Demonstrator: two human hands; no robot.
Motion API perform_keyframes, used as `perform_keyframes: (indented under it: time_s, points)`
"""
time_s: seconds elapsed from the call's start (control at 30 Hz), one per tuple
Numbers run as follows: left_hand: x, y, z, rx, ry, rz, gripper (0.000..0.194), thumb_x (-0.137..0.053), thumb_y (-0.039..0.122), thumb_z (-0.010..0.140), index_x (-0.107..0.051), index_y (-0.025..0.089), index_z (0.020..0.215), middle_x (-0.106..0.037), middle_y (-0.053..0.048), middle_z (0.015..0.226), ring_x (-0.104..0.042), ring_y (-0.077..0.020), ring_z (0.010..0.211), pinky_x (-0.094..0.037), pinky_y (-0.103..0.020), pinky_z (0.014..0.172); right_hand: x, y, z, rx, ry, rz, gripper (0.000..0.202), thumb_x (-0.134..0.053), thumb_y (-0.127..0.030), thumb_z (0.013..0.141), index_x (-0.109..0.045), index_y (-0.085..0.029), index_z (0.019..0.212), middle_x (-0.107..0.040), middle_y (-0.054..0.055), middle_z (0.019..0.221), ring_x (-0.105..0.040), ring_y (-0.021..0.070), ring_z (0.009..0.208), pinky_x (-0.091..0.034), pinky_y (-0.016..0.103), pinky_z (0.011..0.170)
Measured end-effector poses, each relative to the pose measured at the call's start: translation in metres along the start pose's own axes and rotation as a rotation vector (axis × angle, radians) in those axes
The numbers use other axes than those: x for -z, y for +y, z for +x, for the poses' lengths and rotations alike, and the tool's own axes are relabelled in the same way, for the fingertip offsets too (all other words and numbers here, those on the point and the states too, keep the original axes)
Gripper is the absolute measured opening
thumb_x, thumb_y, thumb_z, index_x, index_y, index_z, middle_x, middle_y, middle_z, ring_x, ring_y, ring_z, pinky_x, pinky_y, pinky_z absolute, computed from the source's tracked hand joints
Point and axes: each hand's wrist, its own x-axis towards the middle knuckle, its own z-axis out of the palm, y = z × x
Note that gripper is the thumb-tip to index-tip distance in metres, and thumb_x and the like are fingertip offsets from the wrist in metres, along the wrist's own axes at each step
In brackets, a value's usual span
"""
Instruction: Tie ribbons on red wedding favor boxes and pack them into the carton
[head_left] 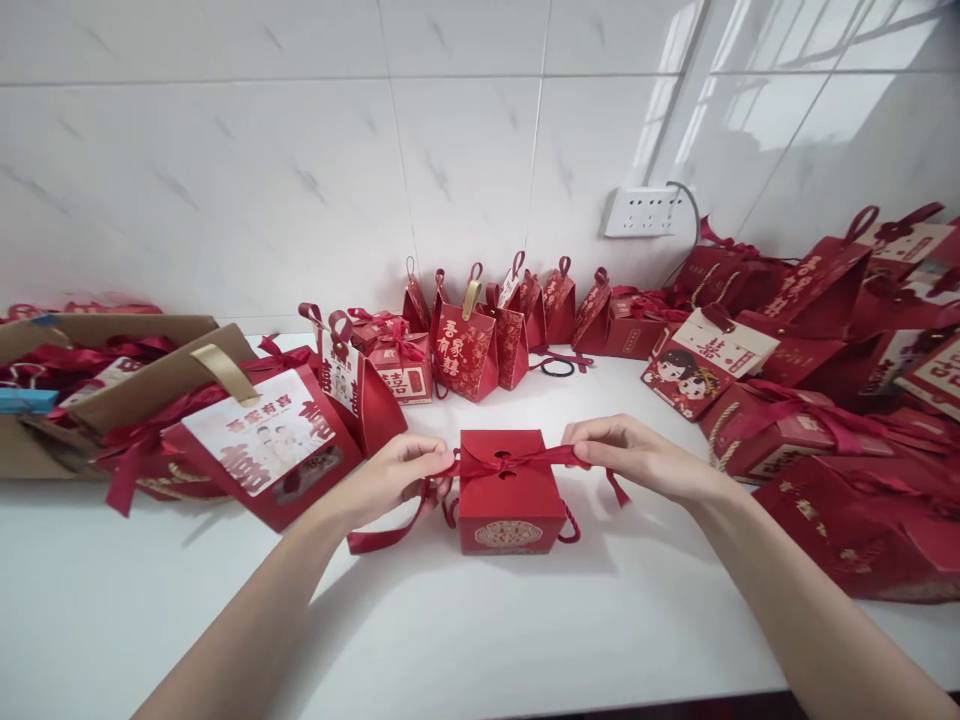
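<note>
While a small red box [511, 505] stands upright on the white counter [510, 640], a dark-red ribbon [551, 456] crosses its top. Left hand [420, 467]: fingers pinched together on the ribbon just beside the box, a long tail hanging below. Right hand [634, 455]: fingers likewise closed on the ribbon's other side, short end dangling. Whether the middle is knotted, cannot tell. Twisted cord [571, 524] at the box's right side. Behind, near the wall [300, 190], decorated gift boxes [466, 345]; far left, an open carton [161, 375].

Pinches a ribbon [553, 456] in left hand [409, 467] and right hand [637, 455] — stretched across a red box [511, 505]. Has gift boxes [466, 352] beyond, on the white table [525, 630].
</note>
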Motion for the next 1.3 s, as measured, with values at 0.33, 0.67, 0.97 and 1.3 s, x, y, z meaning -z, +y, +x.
perform_keyframes:
  time_s: [0.33,0.67,0.97,1.3]
  points:
    - [-0.016,0.078,-0.004,-0.150,0.004,0.734,0.009,-0.063,0.027,0.069,-0.063,0.022,0.077,-0.057,0.002,0.063,-0.048,-0.0126,0.052,-0.031,-0.021,0.043,-0.036,-0.038,0.027,0.091,0.071,0.095,0.026,-0.062,-0.040,0.080,-0.070,-0.017,0.072,-0.067,0.003,0.078,-0.058,0.0151,0.071,-0.043,0.026,0.063]
    - [-0.029,0.096,-0.018,-0.067,0.003,1.146,0.015,-0.047,0.029,0.079,-0.056,0.021,0.070,-0.054,0.002,0.063,-0.046,-0.0123,0.051,-0.028,-0.023,0.046,-0.060,-0.020,0.032,0.186,0.287,-0.048,0.024,-0.049,-0.032,0.086,-0.066,-0.017,0.077,-0.062,0.004,0.083,-0.055,0.0158,0.075,-0.042,0.029,0.068]
    - [-0.028,0.099,-0.020,-0.038,0.104,1.247,0.025,-0.045,0.036,0.083,-0.052,0.022,0.064,-0.054,0.000,0.057,-0.042,-0.0129,0.044,-0.021,-0.028,0.041,-0.078,-0.004,0.039,0.175,0.459,0.102,0.020,-0.058,-0.022,0.077,-0.049,-0.021,0.095,-0.065,-0.002,0.076,-0.063,0.0146,0.074,-0.048,0.029,0.072]
    - [-0.031,0.101,-0.006,-0.340,-0.015,1.167,0.023,-0.045,0.020,0.084,-0.065,0.024,0.075,-0.063,0.001,0.080,-0.058,-0.0147,0.066,-0.038,-0.026,0.058,-0.075,-0.008,0.037,0.166,0.385,-0.064,0.014,-0.053,-0.018,0.079,-0.067,-0.019,0.080,-0.070,0.000,0.081,-0.062,0.0140,0.070,-0.047,0.027,0.067]
